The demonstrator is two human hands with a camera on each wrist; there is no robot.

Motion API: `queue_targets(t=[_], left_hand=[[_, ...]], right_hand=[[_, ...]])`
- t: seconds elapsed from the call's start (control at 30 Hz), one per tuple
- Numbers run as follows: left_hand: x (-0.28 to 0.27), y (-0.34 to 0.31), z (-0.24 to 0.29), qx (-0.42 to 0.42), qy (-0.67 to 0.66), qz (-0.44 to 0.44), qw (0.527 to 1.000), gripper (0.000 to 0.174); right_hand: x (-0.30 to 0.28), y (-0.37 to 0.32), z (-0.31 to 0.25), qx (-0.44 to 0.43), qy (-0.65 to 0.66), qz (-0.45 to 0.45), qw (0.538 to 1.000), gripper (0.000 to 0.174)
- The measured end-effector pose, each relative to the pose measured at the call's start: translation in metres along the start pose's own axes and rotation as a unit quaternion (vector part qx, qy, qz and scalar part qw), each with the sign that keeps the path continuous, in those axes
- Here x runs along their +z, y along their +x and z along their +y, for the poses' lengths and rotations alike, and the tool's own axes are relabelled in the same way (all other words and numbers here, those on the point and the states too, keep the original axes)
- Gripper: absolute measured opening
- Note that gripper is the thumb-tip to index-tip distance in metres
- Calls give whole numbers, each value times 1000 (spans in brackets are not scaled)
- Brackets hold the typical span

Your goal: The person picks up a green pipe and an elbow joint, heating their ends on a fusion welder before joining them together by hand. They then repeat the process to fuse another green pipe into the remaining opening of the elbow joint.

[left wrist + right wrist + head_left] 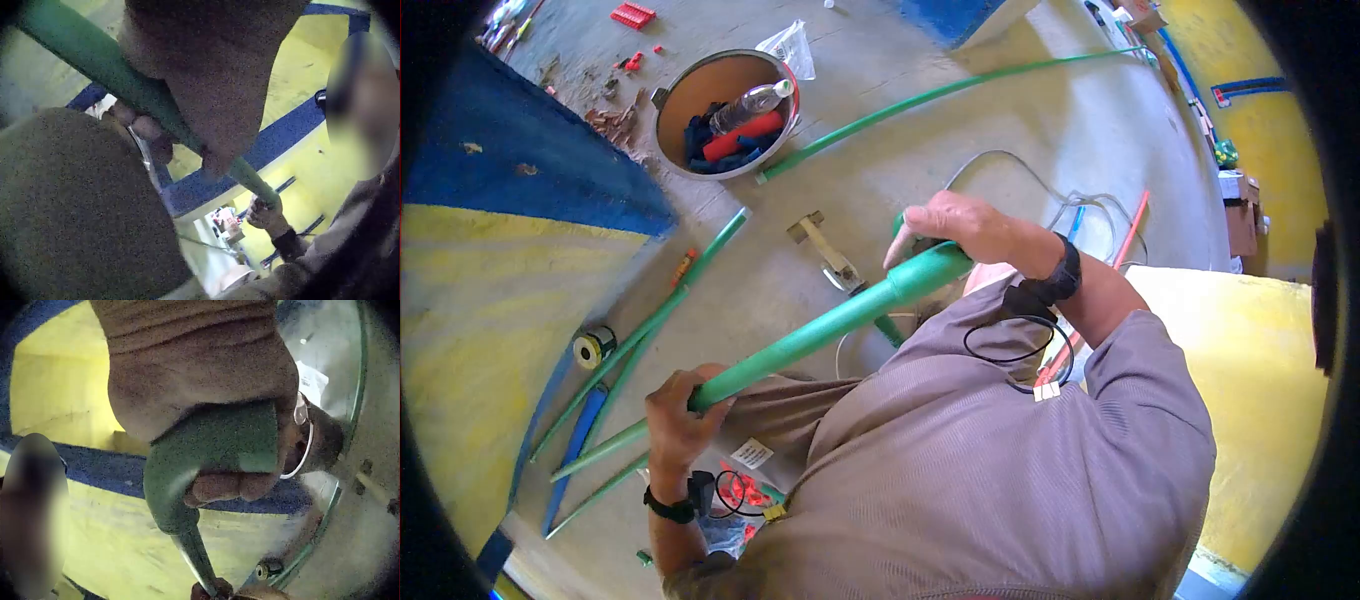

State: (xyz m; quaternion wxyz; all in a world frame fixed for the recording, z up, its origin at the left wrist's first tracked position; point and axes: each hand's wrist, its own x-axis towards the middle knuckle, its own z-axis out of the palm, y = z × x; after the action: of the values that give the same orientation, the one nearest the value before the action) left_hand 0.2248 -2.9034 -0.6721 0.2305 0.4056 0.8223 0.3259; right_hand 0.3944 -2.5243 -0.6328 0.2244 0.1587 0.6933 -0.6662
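Note:
A thick green pipe [800, 345] slants across the front of the person's body. The left hand [680, 418] grips its lower end, thumb and fingers round it. At the wider, upper end the right hand [962, 228] holds a bend, partly hidden by the hand in the head view. The right wrist view shows that curved green end [172, 481] with the fingers of the right hand [231, 487] wrapped round it. In the left wrist view the left hand [200, 75] covers part of the pipe [94, 56], and the right hand [267, 215] is at the far end.
On the floor lie long green pipes [940, 94], a blue tube [582, 430], a hammer-like tool [832, 258], a cable reel [592, 347] and loose cable. A round bucket [668, 130] holds a bottle and dark and red items. Painted walls [510, 290] stand at both sides.

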Motion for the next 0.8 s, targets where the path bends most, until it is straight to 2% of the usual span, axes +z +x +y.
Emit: queue_targets(t=[0.07, 0.1, 0.17, 0.2, 0.27, 0.37, 0.6, 0.7, 0.77, 0.8], left_hand=[[1, 1, 15, -16, -87, -80, 993, 25], [3, 4, 18, -23, -90, -76, 993, 25], [4, 5, 20, 52, -20, -88, 995, 25], [7, 1, 18, 46, -22, -87, 995, 25], [16, -5, 9, 89, 70, -52, 992, 29], [28, -8, 2, 111, 35, -4, 993, 34], [35, -11, -9, 109, 67, 1, 992, 41], [33, -13, -5, 100, 80, -1, 992, 41], [30, -15, -2, 90, 92, 10, 992, 40], [28, -14, -1, 95, 96, 13, 991, 40]], right_hand=[[8, -6, -3, -102, -68, -10, 992, 50], [14, -11, -15, -127, -120, -5, 985, 43], [15, -15, -12, -111, -160, 10, 981, 41], [15, -15, -9, -108, -160, 3, 981, 41], [17, -15, 0, -119, -183, 22, 976, 40], [19, -16, -2, -149, -214, 32, 965, 40], [19, -15, 0, -140, -208, 38, 967, 39], [16, -13, 1, -171, -222, 48, 959, 39], [11, -12, 4, -235, -301, 50, 923, 32], [10, -10, 4, -240, -303, 54, 921, 32]])
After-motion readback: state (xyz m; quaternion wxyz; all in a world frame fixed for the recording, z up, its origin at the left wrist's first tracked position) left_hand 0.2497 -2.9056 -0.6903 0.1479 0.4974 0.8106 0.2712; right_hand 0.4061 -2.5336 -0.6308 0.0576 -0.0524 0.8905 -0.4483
